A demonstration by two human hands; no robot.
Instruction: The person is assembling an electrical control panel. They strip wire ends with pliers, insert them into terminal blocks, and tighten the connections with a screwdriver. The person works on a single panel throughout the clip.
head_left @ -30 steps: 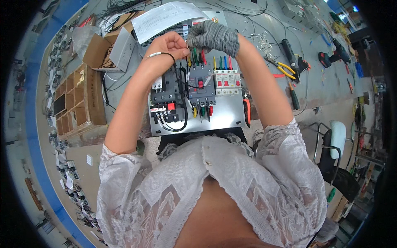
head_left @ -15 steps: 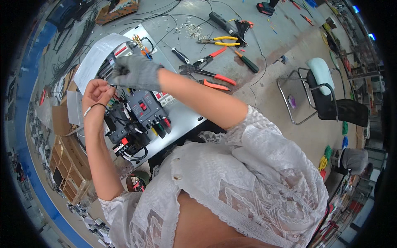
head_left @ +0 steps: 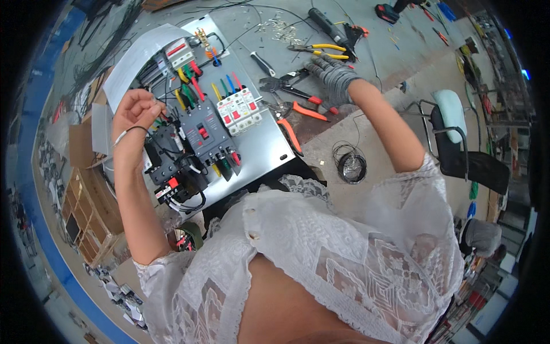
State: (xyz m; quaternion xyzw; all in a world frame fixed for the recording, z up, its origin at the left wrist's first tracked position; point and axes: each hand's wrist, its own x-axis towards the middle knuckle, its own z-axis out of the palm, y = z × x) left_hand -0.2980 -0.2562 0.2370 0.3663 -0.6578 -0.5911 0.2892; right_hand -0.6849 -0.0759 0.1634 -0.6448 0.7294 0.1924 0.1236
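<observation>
My bare left hand [head_left: 136,116] is closed in a pinch at the left side of the metal mounting plate [head_left: 260,146]. What sits between its fingertips is too small to make out. Beside it are black contactors with wires [head_left: 169,150] and a grey moulded-case breaker [head_left: 201,133] with a red switch. A row of white miniature breakers [head_left: 239,112] stands to the right. My right hand [head_left: 331,77], in a grey glove, is over the tools with its fingers apart. Beneath it lie red-handled pliers [head_left: 295,94]; yellow-handled pliers [head_left: 321,50] are just beyond.
A sheet of paper [head_left: 134,60] leans over the plate's far left. A screwdriver [head_left: 262,63], a dark cylindrical tool [head_left: 331,27] and scattered metal bits [head_left: 278,27] lie on the table. Orange-handled cutters [head_left: 291,136] overlap the plate's edge. On the floor are a wire coil [head_left: 350,166] and a chair [head_left: 458,137].
My right hand has left the spot beside my left hand and swung right to the tools, uncovering the breakers. My left hand stays pinched in nearly the same place. The view has shifted slightly.
</observation>
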